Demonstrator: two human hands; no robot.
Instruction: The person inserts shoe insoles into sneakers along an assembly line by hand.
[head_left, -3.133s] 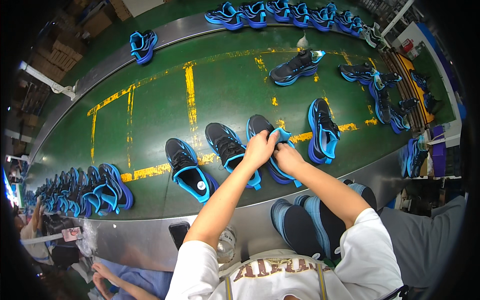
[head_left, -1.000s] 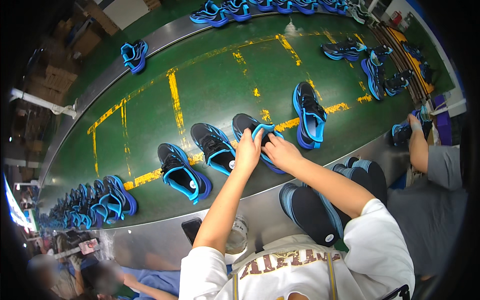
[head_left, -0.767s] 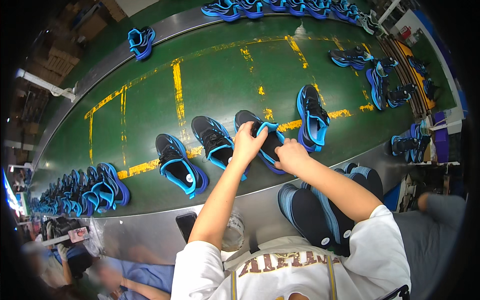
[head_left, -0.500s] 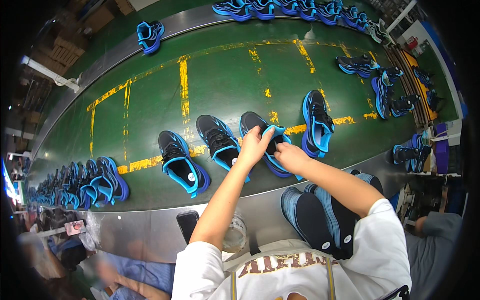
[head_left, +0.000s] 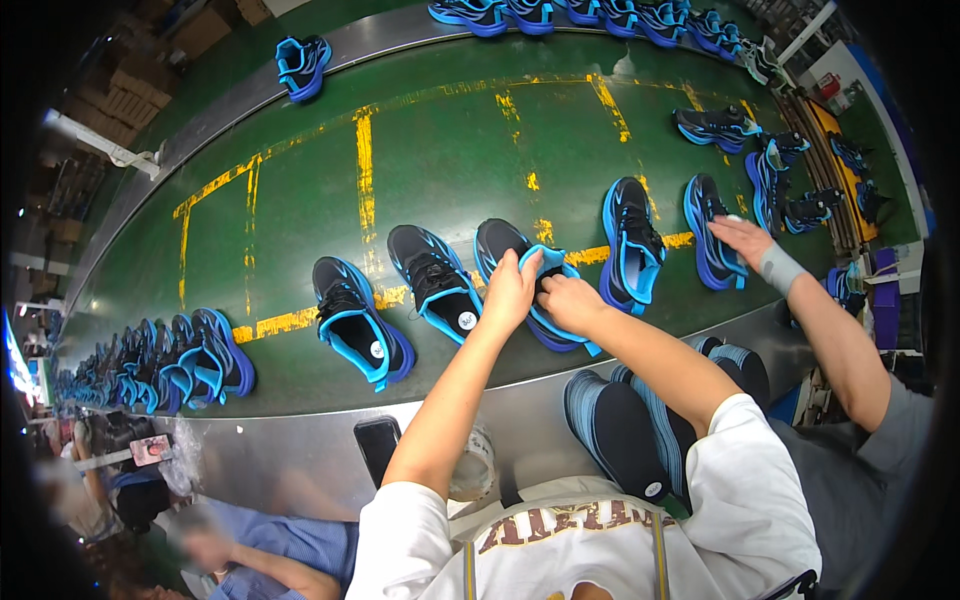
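Note:
A black and blue sneaker lies on the green table with its toe pointing away from me. My left hand is closed on the light-blue collar at its opening. My right hand has its fingers curled at the opening's other side; the tips are hidden inside, so what they pinch cannot be made out. Left of it lie two matching sneakers, one close by and one farther left, both with round white stickers inside. Another sneaker lies to the right of my hands.
Dark insoles with blue-striped edges are stacked on the metal ledge before me, near a phone and a clear tub. More sneakers line the left. At right, a co-worker's hand touches a sneaker.
A co-worker's arm has come in from the right, and a sneaker now lies under that hand. My right hand has shifted slightly up and left at the shoe opening; my left hand still grips the collar.

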